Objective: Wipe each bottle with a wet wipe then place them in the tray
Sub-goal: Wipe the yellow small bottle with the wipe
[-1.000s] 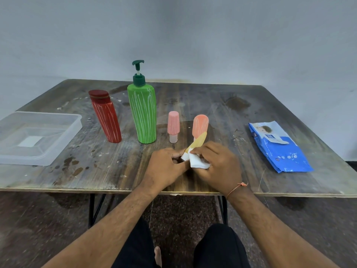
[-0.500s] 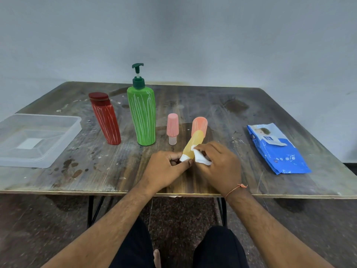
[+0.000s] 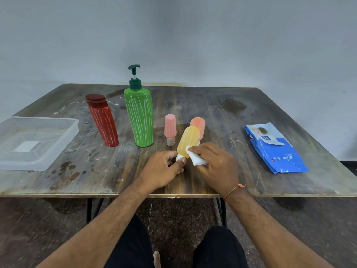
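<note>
Bare forearms, thin orange thread bracelet [image 3: 234,188] knotted on right wrist; black trousers [image 3: 218,246] below bracelet.

Red bottle [image 3: 103,122]: white streaks, dark red cap. Green pump bottle [image 3: 139,118]: white streaks, dark green pump. Small bottle [image 3: 170,128]: pink cap. Yellow bottle [image 3: 188,141], orange-pink bottle [image 3: 198,126] behind. White wipe [image 3: 196,158]. Wipes pack [image 3: 274,147]: blue, white. Tray [image 3: 58,149]: clear. Worktop [image 3: 212,105]: brown, stained.

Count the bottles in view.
5: red bottle left, green pump bottle beside it, small pink bottle, orange bottle behind yellow bottle held in left hand.
</note>
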Motion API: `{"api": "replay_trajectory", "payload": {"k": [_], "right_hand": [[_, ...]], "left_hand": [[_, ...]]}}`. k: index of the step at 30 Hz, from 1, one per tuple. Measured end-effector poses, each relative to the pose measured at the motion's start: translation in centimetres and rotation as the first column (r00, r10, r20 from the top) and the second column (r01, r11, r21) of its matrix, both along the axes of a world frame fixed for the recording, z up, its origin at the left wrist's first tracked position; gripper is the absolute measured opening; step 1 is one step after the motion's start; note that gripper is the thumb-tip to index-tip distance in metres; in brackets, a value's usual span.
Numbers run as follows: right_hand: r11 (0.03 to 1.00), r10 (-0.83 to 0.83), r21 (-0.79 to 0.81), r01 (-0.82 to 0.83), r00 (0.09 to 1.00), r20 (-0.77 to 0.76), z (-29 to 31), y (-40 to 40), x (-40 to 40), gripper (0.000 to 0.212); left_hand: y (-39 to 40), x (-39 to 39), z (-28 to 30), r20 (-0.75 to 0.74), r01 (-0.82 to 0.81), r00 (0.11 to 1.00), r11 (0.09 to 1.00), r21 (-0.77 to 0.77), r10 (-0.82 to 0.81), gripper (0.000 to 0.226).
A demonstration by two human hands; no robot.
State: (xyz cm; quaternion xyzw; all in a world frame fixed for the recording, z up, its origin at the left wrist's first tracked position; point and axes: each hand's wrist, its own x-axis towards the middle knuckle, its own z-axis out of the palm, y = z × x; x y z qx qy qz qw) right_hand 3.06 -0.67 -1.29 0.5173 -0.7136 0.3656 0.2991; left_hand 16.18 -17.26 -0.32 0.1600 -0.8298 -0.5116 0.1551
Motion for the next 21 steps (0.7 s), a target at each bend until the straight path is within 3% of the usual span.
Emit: {"api": "replay_trajectory", "payload": {"k": [3, 8, 13, 18, 21], "right_hand": [[0.998, 0.046, 0.043, -0.046, 0.999, 0.007, -0.26, 0.1, -0.07, 0.022], [0.997, -0.069, -0.041, 0.07, 0.997, 0.02, -0.23, -0.03, -0.23, 0.022], [0.999, 0.042, 0.02, -0.042, 0.999, 0.013, -0.35, 0.13, -0.15, 0.022], [0.997, -0.064, -0.033, 0.065, 0.997, 0.034, -0.32, -0.04, -0.24, 0.022], [0.999, -0.004, -0.035, 0.006, 0.999, 0.05, -0.25, 0.0, -0.33, 0.023]], "left_hand": [[0.05, -0.06, 0.13, 0.005, 0.003, 1.0, 0.999, 0.047, -0.003, 0.014], [0.01, 0.01, 0.41, 0.019, 0.005, 1.0, 0.998, 0.061, -0.007, 0.014], [0.09, 0.08, 0.53, 0.028, 0.025, 0.999, 0.998, 0.058, -0.027, 0.015], [0.08, 0.04, 0.47, 0.031, 0.014, 0.999, 0.999, 0.046, -0.016, 0.015], [0.1, 0.02, 0.4, 0.04, 0.021, 0.999, 1.0, 0.019, -0.022, 0.015]]}}
